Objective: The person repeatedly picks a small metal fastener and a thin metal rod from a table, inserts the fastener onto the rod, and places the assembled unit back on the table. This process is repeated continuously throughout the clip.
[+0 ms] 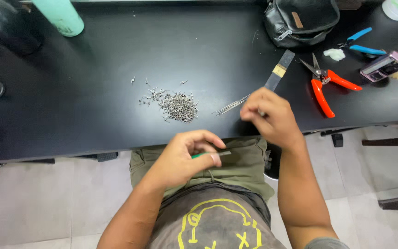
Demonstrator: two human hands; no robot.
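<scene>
My left hand is over my lap, just off the near edge of the black table, closed on a small green-handled tool with a metal tip pointing right. My right hand hovers at the table's near edge, fingers pinched together at a bundle of thin metal wires that fans out to the left. A pile of small bent metal pieces lies on the table left of the wires. A flat grey strip with a tan band lies just beyond my right hand.
Red-handled snips, blue-handled pliers, a white wad and a small pink device lie at the right. A black pouch sits at the back, a mint-green bottle at the back left.
</scene>
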